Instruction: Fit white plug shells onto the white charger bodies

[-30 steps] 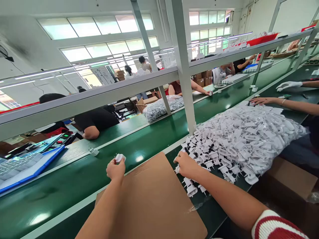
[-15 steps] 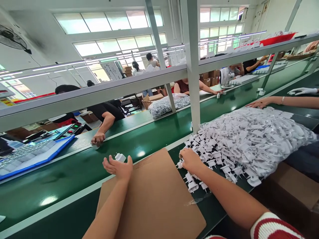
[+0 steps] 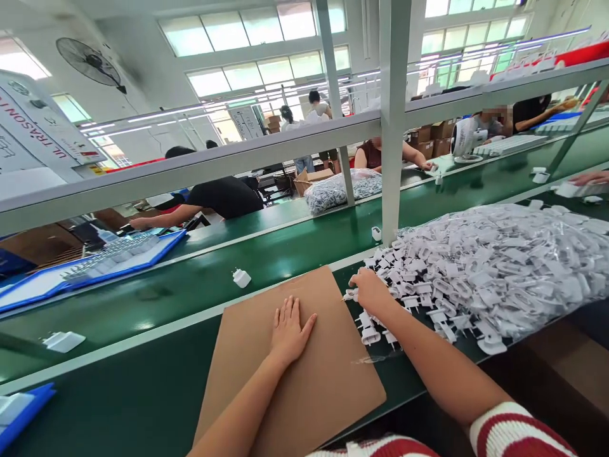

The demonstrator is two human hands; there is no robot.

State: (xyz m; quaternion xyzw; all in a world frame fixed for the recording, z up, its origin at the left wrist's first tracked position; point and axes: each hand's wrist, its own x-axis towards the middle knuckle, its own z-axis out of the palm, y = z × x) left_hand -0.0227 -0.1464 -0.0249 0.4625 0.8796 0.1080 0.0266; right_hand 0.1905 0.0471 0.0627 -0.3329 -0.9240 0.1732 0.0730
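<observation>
Picking, I'd judge: left hand (image 3: 288, 333) rests spread-fingered on the cardboard sheet (image 3: 323, 387), right hand (image 3: 368, 292) pinches a white plug part (image 3: 351, 296), the pile (image 3: 476, 266) just beyond its fingertips, so a clean lift is called for.

One legible marking: red capitals on the white panel (image 3: 40, 136) at the upper left of the frame read "UL TRASONI", with the rest not legible. The hanging board (image 3: 246, 122) at upper centre carries print too small to read.
</observation>
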